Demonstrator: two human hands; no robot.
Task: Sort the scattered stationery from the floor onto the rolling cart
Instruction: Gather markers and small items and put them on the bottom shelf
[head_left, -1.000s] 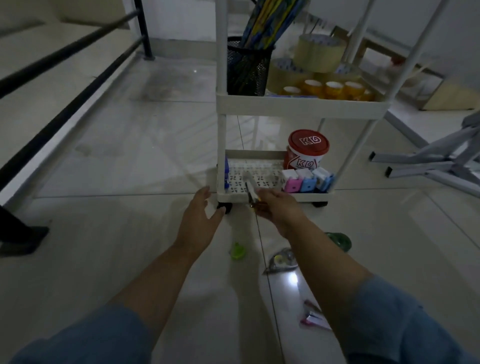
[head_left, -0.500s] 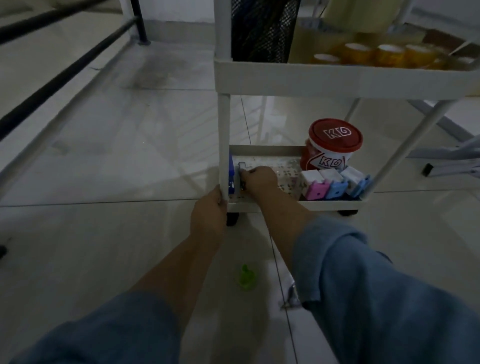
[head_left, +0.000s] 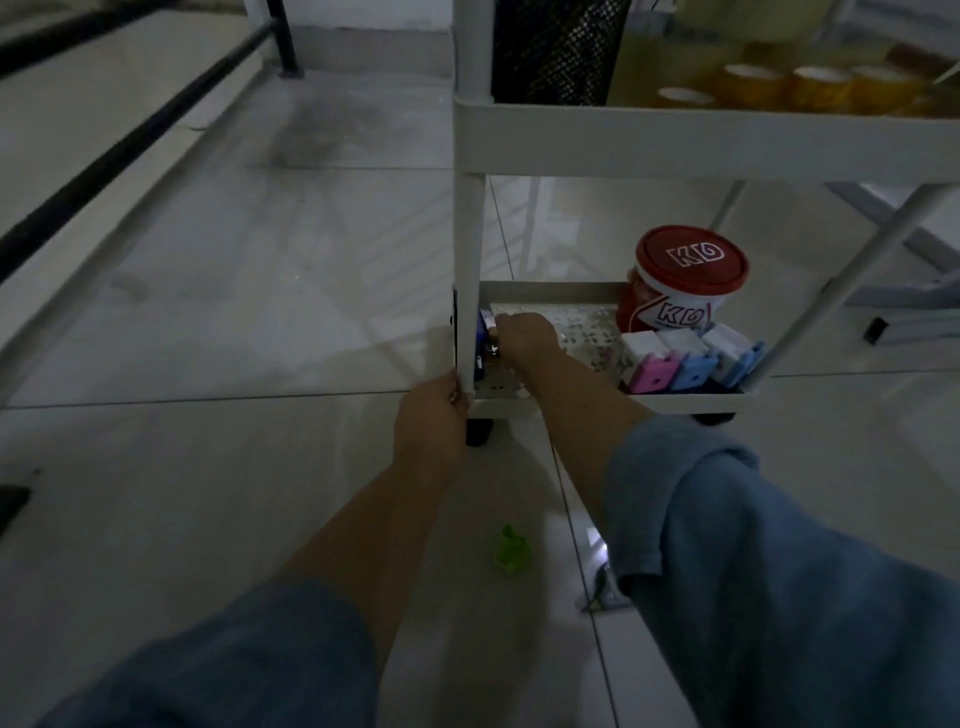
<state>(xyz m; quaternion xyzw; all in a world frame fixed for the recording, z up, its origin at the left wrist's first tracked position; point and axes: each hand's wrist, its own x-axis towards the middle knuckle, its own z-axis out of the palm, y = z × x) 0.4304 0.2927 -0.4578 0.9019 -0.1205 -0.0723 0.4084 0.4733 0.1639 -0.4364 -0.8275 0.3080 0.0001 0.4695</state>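
Note:
The white rolling cart (head_left: 675, 140) stands on the tiled floor ahead of me. My left hand (head_left: 428, 415) grips the foot of its front left post. My right hand (head_left: 524, 338) reaches into the left corner of the bottom tray (head_left: 685, 401), fingers curled round a small item (head_left: 492, 347) beside some blue pieces (head_left: 485, 325); most of the item is hidden. On the floor between my arms lies a small green piece (head_left: 511, 552). A grey, clear-bodied item (head_left: 602, 592) peeks out from under my right sleeve.
The bottom tray also holds a red-lidded KD tub (head_left: 685, 280) and a row of pink and blue small blocks (head_left: 652, 371). The upper tray carries a black mesh pen holder (head_left: 556, 47) and tape rolls (head_left: 821, 85). A black railing (head_left: 130, 150) runs along the left.
My right hand carried the small item from in front of the cart into the bottom tray's left corner. My left hand closed on the cart's post, and my head moved closer.

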